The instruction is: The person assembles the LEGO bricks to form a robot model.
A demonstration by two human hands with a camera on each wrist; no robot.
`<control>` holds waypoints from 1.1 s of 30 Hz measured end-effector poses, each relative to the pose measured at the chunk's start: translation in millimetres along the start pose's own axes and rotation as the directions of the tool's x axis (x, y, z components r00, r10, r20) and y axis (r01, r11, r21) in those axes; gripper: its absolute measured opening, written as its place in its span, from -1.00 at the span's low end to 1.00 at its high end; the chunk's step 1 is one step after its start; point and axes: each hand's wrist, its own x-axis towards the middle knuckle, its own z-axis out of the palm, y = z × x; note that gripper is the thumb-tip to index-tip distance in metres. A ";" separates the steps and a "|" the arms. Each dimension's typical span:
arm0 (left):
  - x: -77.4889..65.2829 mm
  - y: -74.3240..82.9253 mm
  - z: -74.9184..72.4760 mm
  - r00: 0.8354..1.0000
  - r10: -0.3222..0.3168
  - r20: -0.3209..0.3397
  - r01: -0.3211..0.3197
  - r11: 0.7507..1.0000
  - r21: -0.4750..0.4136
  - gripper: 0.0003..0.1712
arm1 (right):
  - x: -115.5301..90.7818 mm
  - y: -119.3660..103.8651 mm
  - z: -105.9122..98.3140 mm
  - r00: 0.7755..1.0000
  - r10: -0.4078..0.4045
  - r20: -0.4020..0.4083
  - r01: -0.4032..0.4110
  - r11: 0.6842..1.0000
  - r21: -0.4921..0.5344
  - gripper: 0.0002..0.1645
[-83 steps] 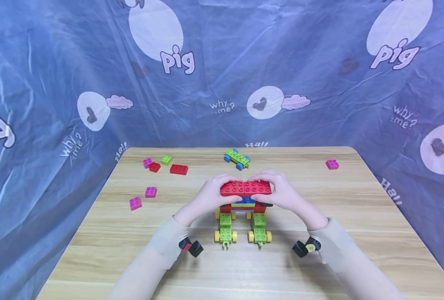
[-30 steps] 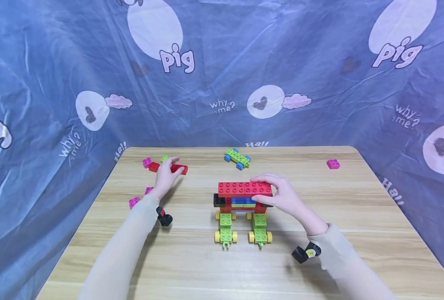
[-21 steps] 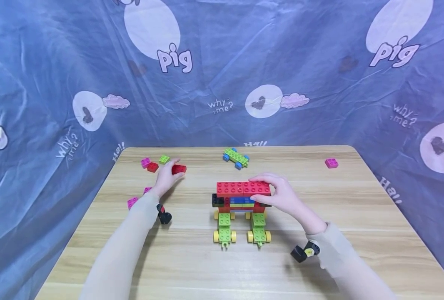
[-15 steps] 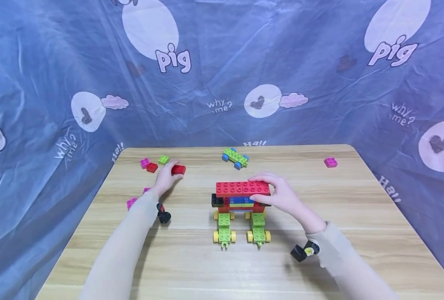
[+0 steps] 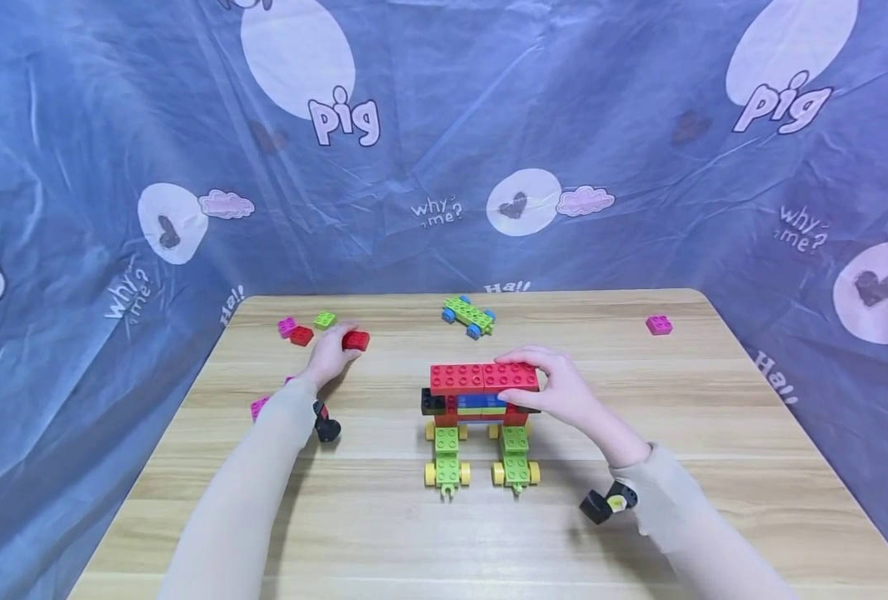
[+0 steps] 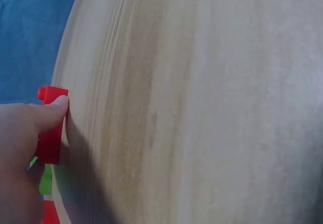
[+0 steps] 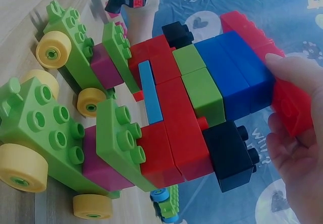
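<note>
Far left of centre, my left hand (image 5: 328, 353) pinches a long red toy brick (image 5: 356, 340). In the left wrist view the thumb lies against the side of that red brick (image 6: 49, 148), which is on or just above the table. Mid-table stands a built brick model (image 5: 481, 405): green wheeled bases with yellow wheels, red, blue, green and black bricks, and a red top row. My right hand (image 5: 552, 385) grips the right end of the red top bricks (image 7: 292, 110), thumb on the near side; its other fingertips are partly hidden behind them.
A small red brick (image 5: 301, 336), a green brick (image 5: 325, 320) and a pink brick (image 5: 286, 327) lie left of the left hand, with pink ones nearer. A green car base (image 5: 468, 317) with blue wheels stands behind the model. Another pink brick (image 5: 659, 325) lies far right.
My left hand has left the model, reached over to the far-left long red brick and taken hold of it. The right hand stays on the model's right end.
</note>
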 end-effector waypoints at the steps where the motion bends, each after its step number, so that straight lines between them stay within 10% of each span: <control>1: 0.4 0.0 -0.1 1.000 -0.002 0.009 0.002 1.000 0.006 -0.36 | 0.0 -0.2 0.0 1.000 0.001 -0.001 -0.001 1.000 0.001 -0.49; 33: 3.7 17.7 0.2 0.998 -0.056 -0.031 0.052 0.992 -0.118 -0.44 | -0.7 0.9 1.4 1.000 0.020 -0.007 -0.020 0.999 0.042 -0.49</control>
